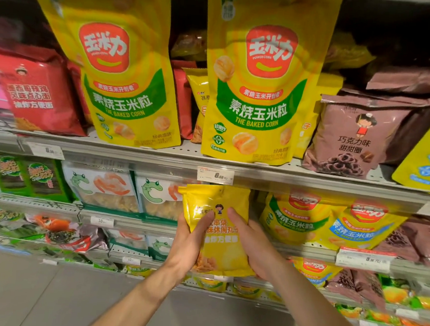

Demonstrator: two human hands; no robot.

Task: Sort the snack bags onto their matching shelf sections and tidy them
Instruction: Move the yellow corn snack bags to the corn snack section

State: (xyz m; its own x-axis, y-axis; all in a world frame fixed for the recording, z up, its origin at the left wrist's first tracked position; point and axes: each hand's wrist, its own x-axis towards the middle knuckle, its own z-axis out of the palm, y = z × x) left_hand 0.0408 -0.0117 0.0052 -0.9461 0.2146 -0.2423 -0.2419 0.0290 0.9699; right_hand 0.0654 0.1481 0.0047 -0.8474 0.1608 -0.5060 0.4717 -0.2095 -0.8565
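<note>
Clasping a yellow snack bag (216, 230), left hand (189, 240) and right hand (256, 251) grip it.

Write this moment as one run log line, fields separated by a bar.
hands: left and right both hold yellow snack bag | place: before second shelf | matching yellow bags: shelf above | placed: not yet

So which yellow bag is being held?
The small yellow bag below the price tag. Both hands, left and right, grip it; the other yellow bags sit on shelves.

Head view, facing forward and slightly down, close to shelves (234, 168)
</note>
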